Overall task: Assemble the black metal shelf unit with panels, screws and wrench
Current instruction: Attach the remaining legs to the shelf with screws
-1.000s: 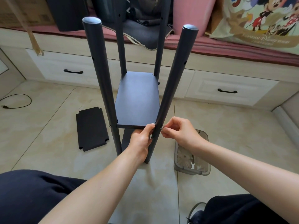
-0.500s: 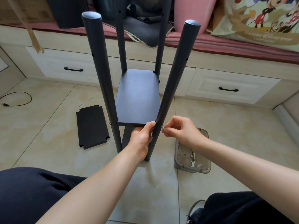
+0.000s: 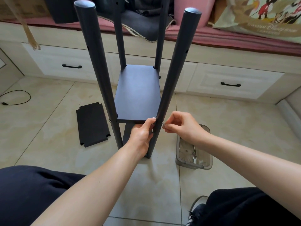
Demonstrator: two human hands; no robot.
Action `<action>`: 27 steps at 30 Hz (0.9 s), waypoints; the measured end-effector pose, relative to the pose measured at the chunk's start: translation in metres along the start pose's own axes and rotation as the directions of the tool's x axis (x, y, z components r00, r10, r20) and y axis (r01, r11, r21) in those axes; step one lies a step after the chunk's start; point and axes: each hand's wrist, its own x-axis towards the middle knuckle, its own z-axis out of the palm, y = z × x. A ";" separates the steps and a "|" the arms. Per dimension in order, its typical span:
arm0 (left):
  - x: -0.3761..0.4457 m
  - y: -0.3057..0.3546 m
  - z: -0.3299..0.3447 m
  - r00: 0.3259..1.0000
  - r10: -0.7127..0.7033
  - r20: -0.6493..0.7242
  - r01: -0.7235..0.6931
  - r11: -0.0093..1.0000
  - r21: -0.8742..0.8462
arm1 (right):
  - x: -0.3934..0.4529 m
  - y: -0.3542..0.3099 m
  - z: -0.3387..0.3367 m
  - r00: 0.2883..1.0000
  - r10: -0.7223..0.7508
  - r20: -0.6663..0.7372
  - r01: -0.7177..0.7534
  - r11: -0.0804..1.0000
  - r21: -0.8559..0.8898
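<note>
The shelf (image 3: 138,93) stands at centre on the floor (image 3: 228,128). A panel (image 3: 92,123) lies at its 9 o'clock, a tray (image 3: 203,167) at 4 o'clock, drawers (image 3: 231,82) behind at 12.

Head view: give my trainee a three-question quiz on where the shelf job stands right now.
1. True or false: the left hand holds the mounted panel against the near right post.
2. What does the right hand pinch at that post? A) screw B) cable C) drawer handle
3. Where does the spare panel lie?

Key: 1 true; 2 A; 3 flat on the floor, left of the unit.
</note>
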 end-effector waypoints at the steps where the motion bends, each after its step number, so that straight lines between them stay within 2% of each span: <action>1: 0.000 0.000 0.000 1.000 0.000 -0.001 0.000 1.000 0.001 | 0.000 0.000 0.000 1.000 0.007 0.003 -0.007 1.000 0.013; 5: -0.001 0.001 0.001 1.000 -0.002 -0.008 0.002 1.000 -0.004 | 0.002 -0.002 -0.003 1.000 0.008 0.021 -0.007 1.000 -0.014; 8: -0.002 0.002 0.001 1.000 -0.003 -0.012 0.003 1.000 -0.003 | 0.001 -0.003 -0.004 0.990 -0.135 0.025 0.137 0.950 -0.280; 10: -0.003 0.002 0.001 1.000 0.000 -0.012 0.000 1.000 -0.008 | -0.001 -0.004 -0.002 0.982 -0.189 0.014 0.181 0.912 -0.368; 12: -0.003 0.002 0.001 1.000 -0.001 -0.008 0.001 1.000 -0.011 | -0.002 -0.002 -0.001 0.989 -0.148 -0.014 0.137 0.946 -0.294; 16: -0.003 0.002 0.002 1.000 -0.002 -0.004 0.002 0.999 -0.033 | 0.000 0.001 0.000 0.999 -0.015 -0.032 0.015 1.000 -0.013; 21: -0.002 0.002 0.000 1.000 -0.004 0.003 0.005 1.000 -0.012 | 0.000 0.001 0.005 0.997 -0.038 -0.060 0.037 0.999 -0.029; 25: -0.001 0.001 0.000 1.000 -0.004 0.010 0.004 1.000 -0.015 | 0.002 0.003 0.007 0.998 0.014 -0.064 -0.010 0.998 0.066; 27: 0.000 0.000 0.000 1.000 -0.006 0.002 0.006 1.000 -0.007 | 0.001 0.005 0.007 0.995 0.083 -0.049 -0.072 0.978 0.198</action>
